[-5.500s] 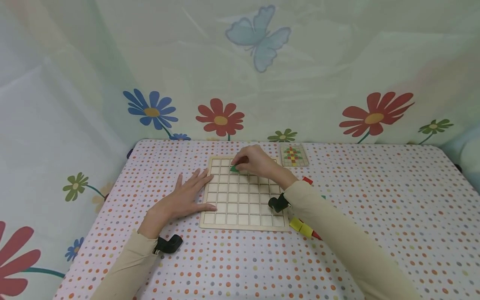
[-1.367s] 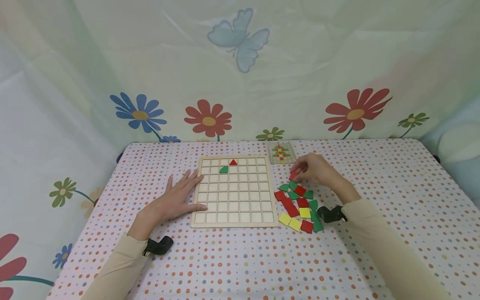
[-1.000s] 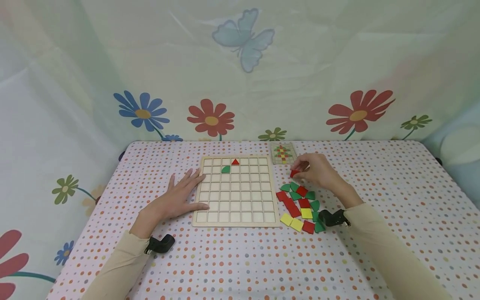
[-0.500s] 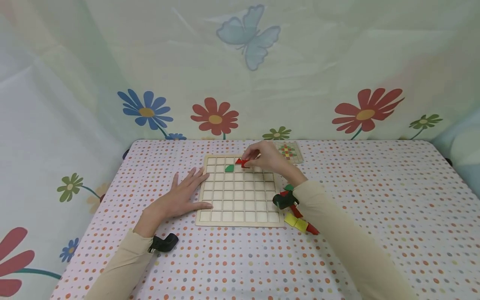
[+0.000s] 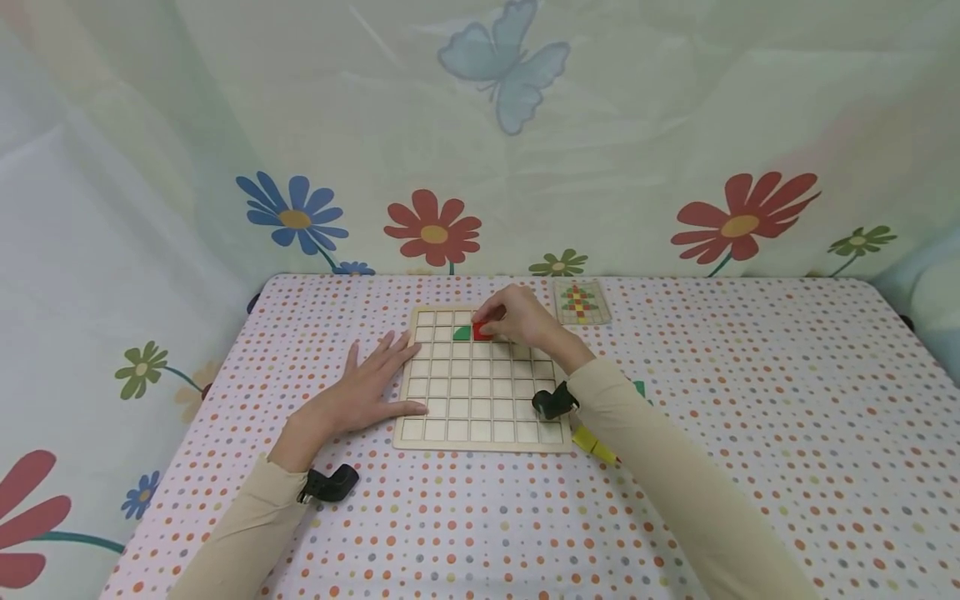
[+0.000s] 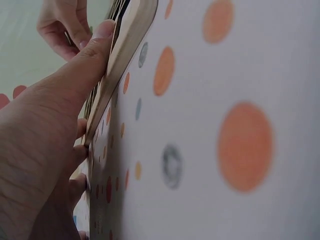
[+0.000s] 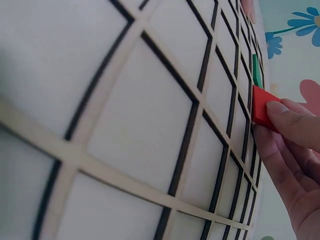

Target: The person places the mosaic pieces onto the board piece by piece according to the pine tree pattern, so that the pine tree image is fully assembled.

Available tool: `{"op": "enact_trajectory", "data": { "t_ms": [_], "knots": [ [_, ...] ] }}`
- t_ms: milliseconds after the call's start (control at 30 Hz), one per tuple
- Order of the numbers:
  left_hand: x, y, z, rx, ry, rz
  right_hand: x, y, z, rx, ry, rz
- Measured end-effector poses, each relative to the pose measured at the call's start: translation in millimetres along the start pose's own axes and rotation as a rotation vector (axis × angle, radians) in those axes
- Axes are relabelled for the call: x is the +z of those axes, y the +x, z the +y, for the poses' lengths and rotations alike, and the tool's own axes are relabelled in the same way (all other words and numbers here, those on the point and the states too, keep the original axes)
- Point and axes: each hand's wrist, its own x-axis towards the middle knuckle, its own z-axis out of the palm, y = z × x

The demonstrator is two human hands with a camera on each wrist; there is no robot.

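Observation:
A wooden grid board (image 5: 460, 387) lies on the dotted tablecloth. My right hand (image 5: 519, 317) pinches a red square tile (image 5: 481, 332) between thumb and fingers, right at a cell in the second row. The right wrist view shows that red tile (image 7: 265, 107) close against the grid, beside a green quarter-circle tile (image 7: 256, 70). In the head view this green tile (image 5: 462, 333) sits in the cell just left. The red triangle in the top row is hidden behind my right fingers. My left hand (image 5: 363, 392) rests with spread fingers on the board's left edge, its thumb (image 6: 95, 47) on the frame.
A small pattern card (image 5: 582, 302) with a coloured tree lies behind the board's right corner. Yellow tiles (image 5: 594, 444) and a green tile (image 5: 639, 388) peek out around my right sleeve, which covers the other loose tiles. A flowered backdrop stands behind the table.
My right hand picked up the red square from the loose tiles and carried it left over the board, down to the cell beside the green tile. The left hand stays put.

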Motion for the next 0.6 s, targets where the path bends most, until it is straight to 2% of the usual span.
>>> {"op": "enact_trajectory", "data": {
  "t_ms": [333,600],
  "knots": [
    [-0.9,-1.2,-0.7,-0.013,0.011,0.001,6.3,0.5,-5.4,0.017,-0.051,0.018],
    [-0.5,0.1,-1.1,0.007,-0.005,0.001,8.8,-1.3,-8.4,0.006,-0.107,0.03]
  ]
}}
